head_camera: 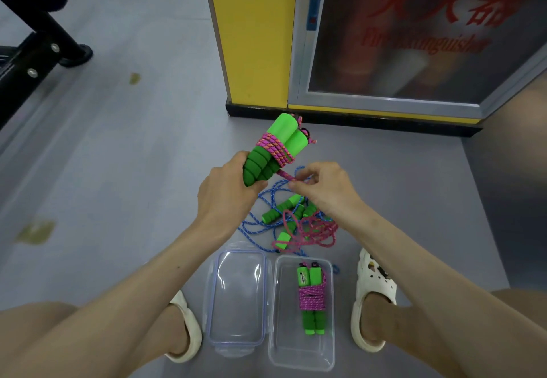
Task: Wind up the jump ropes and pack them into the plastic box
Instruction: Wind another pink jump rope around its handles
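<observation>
My left hand [226, 192] grips the dark green ends of a pair of green jump-rope handles [273, 146] held up over the floor. A pink rope [275, 146] is coiled several times around their middle. My right hand [322, 183] pinches the free end of that pink rope just right of the handles. Below my hands, loose blue and pink ropes with green handles [291, 223] lie tangled on the floor. A clear plastic box [302, 357] stands between my feet, holding one wound pink rope bundle [311, 297].
The box's clear lid [236, 297] lies left of the box. A yellow pillar [254, 37] and a fire-extinguisher cabinet [414, 37] stand ahead. Black gym equipment [35, 46] stands at the far left. My sandalled feet [371, 297] flank the box.
</observation>
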